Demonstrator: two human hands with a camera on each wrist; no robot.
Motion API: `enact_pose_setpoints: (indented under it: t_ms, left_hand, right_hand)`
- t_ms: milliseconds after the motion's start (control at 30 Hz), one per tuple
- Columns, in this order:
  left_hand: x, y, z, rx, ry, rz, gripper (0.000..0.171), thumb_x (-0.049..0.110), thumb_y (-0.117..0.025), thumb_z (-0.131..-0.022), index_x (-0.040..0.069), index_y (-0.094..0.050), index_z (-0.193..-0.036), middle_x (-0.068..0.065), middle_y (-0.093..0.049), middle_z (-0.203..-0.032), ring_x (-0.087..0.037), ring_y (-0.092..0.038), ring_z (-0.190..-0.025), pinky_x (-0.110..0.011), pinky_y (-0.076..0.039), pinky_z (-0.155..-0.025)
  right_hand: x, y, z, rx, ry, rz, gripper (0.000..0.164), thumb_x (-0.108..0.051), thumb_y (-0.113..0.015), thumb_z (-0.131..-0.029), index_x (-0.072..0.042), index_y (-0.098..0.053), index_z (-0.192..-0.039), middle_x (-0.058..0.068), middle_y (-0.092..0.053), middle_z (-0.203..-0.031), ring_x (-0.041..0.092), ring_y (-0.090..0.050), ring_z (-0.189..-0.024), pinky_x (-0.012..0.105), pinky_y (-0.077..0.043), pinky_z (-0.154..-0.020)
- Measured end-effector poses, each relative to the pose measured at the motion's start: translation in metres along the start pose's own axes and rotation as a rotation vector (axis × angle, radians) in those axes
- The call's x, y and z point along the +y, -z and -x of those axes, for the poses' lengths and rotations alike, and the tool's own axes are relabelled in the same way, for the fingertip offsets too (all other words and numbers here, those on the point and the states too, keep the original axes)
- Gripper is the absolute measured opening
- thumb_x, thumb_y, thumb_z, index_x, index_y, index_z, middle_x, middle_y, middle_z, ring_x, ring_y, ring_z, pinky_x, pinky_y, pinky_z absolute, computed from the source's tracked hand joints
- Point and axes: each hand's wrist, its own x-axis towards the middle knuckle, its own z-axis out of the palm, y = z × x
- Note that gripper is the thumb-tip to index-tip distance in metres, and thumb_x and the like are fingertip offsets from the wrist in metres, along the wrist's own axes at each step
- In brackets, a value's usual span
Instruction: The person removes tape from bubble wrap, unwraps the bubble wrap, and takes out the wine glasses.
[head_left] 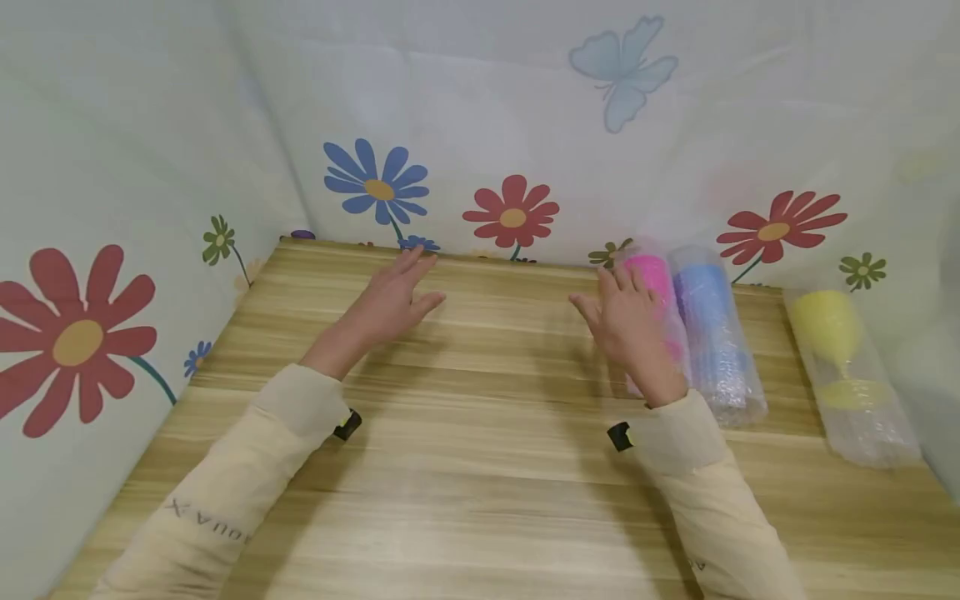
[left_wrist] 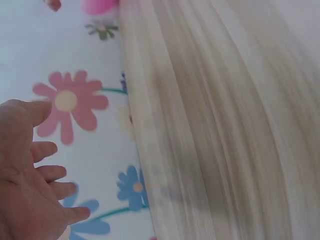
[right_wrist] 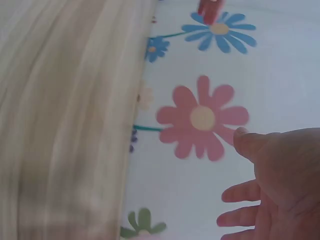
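Note:
My left hand (head_left: pixel 390 300) hovers over the back left of the wooden table, fingers extended and thumb apart, holding nothing. On the right, my right hand (head_left: pixel 630 321) has its fingers spread and overlaps a pink item (head_left: pixel 651 275) in bubble wrap in the head view. Both palms show bare in the wrist views, at the left hand (left_wrist: pixel 35 180) and the right hand (right_wrist: pixel 285 175). Beside the pink item lies a blue one (head_left: pixel 708 308) in the same wrapping. Farther right lies a wrapped hourglass with yellow sand (head_left: pixel 828 325).
The wood-grain table (head_left: pixel 450 483) ends against a white curtain (head_left: pixel 480 100) printed with flowers and a butterfly. The same cloth closes off the left and right sides. Black wrist cameras (head_left: pixel 348 425) sit at both cuffs.

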Motion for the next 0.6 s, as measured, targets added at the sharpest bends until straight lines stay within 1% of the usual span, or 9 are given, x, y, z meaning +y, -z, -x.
enact_pose_setpoints:
  t_ms: [133,200,267,400,500,600]
  left_hand:
    - [0.016,-0.004,0.003,-0.001,-0.017,0.095,0.069,0.035,-0.057,-0.107,0.004,-0.029,-0.162,-0.018,-0.018,-0.17,-0.035,-0.014,-0.156,-0.056,-0.016,-0.123]
    - [0.024,-0.007,0.004,-0.004,-0.03,0.14,0.068,0.035,-0.057,-0.107,0.005,-0.029,-0.162,-0.017,-0.02,-0.169,-0.034,-0.017,-0.156,-0.054,-0.019,-0.123]
    - [0.032,-0.012,0.003,-0.01,-0.044,0.179,0.067,0.034,-0.056,-0.107,0.005,-0.03,-0.162,-0.017,-0.023,-0.168,-0.034,-0.02,-0.155,-0.052,-0.021,-0.123]
    - [0.049,-0.022,0.0,-0.025,-0.047,0.276,0.064,0.032,-0.057,-0.107,0.006,-0.034,-0.161,-0.015,-0.031,-0.166,-0.032,-0.026,-0.153,-0.05,-0.024,-0.123]
    - [0.061,-0.029,-0.001,-0.018,-0.031,0.362,0.061,0.031,-0.059,-0.106,0.007,-0.039,-0.158,-0.011,-0.038,-0.163,-0.03,-0.032,-0.151,-0.049,-0.028,-0.121]
    - [0.07,-0.037,-0.001,-0.008,-0.02,0.441,0.057,0.031,-0.059,-0.107,0.007,-0.044,-0.156,-0.009,-0.044,-0.159,-0.029,-0.039,-0.146,-0.048,-0.035,-0.117]
  right_hand:
    - [0.013,0.009,0.011,0.055,-0.009,-0.001,0.074,-0.051,-0.042,-0.109,0.008,-0.037,-0.153,0.034,-0.032,-0.158,0.053,-0.019,-0.149,0.071,-0.017,-0.116]
    - [0.022,0.012,0.016,0.074,-0.024,0.002,0.074,-0.051,-0.042,-0.109,0.01,-0.039,-0.151,0.035,-0.034,-0.156,0.055,-0.021,-0.148,0.072,-0.019,-0.115]
    - [0.029,0.016,0.022,0.079,-0.044,-0.001,0.073,-0.049,-0.042,-0.109,0.012,-0.04,-0.15,0.037,-0.036,-0.154,0.057,-0.024,-0.146,0.071,-0.022,-0.114]
    - [0.042,0.024,0.03,0.066,-0.089,-0.015,0.071,-0.046,-0.042,-0.11,0.014,-0.041,-0.147,0.04,-0.039,-0.15,0.058,-0.031,-0.141,0.069,-0.027,-0.113]
    - [0.048,0.03,0.031,0.061,-0.107,-0.032,0.068,-0.043,-0.042,-0.111,0.016,-0.043,-0.146,0.041,-0.042,-0.147,0.058,-0.037,-0.137,0.069,-0.031,-0.111]
    - [0.051,0.034,0.029,0.07,-0.11,-0.05,0.064,-0.038,-0.047,-0.11,0.018,-0.045,-0.143,0.041,-0.046,-0.143,0.058,-0.042,-0.133,0.068,-0.036,-0.108]
